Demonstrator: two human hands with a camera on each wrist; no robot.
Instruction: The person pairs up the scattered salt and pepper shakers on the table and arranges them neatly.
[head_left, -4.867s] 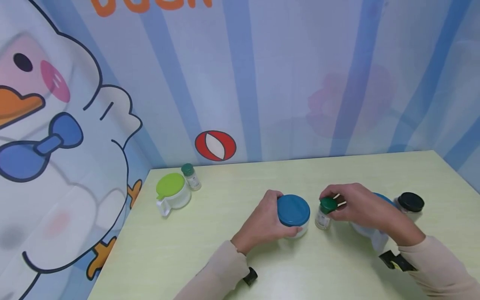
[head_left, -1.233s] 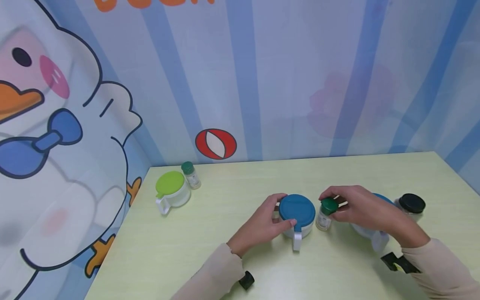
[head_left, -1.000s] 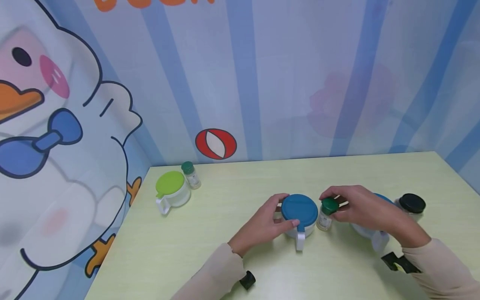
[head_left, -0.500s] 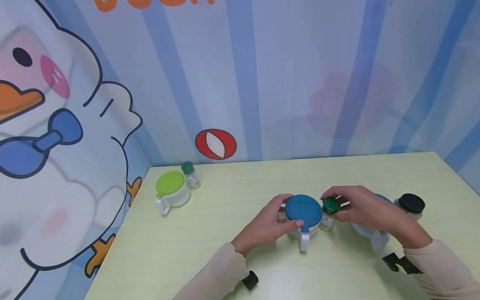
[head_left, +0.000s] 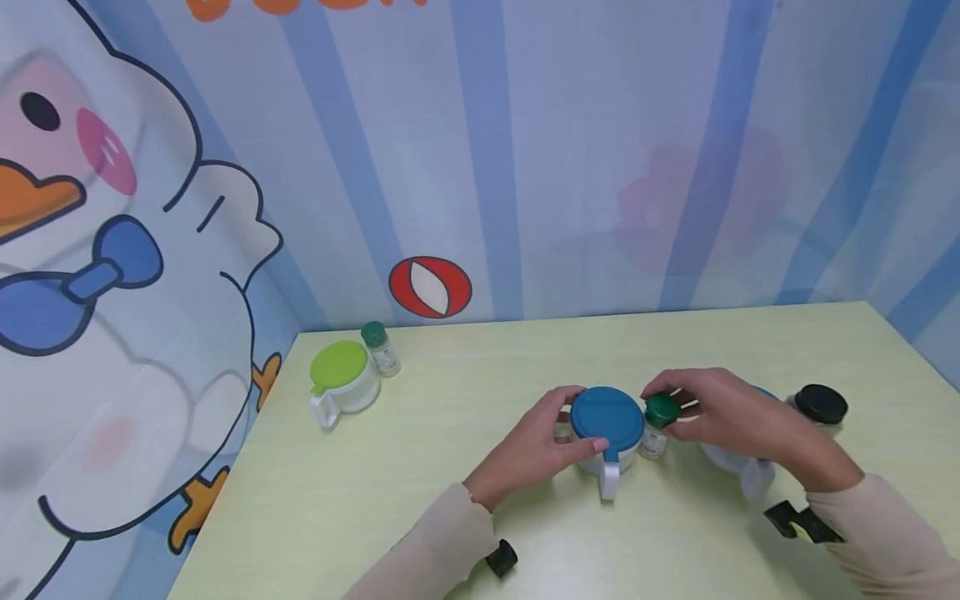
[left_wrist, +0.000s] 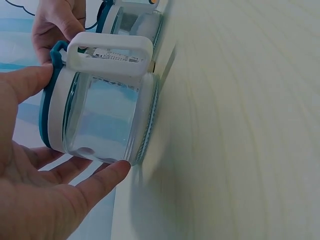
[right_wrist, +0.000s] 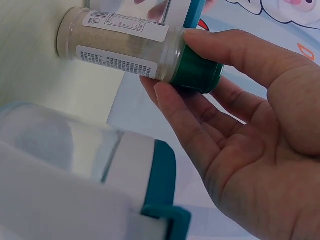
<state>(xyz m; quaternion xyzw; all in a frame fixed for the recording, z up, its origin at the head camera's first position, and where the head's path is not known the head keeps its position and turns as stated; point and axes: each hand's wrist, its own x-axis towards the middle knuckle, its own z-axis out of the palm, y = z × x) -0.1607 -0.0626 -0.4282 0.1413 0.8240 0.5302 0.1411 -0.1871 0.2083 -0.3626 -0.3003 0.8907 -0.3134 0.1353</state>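
Observation:
My left hand (head_left: 528, 454) grips a round glass jar with a blue lid (head_left: 607, 418) and a white handle. Its thumb lies on the lid near the handle, and the other fingers curl round the far side of the glass (left_wrist: 105, 117). The handle points toward me. Right beside this jar stands a small spice bottle (head_left: 654, 442) with a green cap, a printed label and pale powder (right_wrist: 105, 42) inside. My right hand (head_left: 727, 417) pinches the bottle at its cap between thumb and fingers. Both containers are upright on the table.
A second blue-lidded jar (head_left: 727, 461) stands partly hidden under my right wrist, with a black-lidded jar (head_left: 822, 405) behind it. At the back left, a green-lidded jar (head_left: 339, 367) stands next to another green-capped bottle (head_left: 381, 354). A printed cloth (head_left: 555, 167) hangs behind the table.
The blue-lidded jar has turned, bringing its handle round to the front. My left hand has slid it right, up beside the spice bottle. The right hand keeps its pinch, barely shifting.

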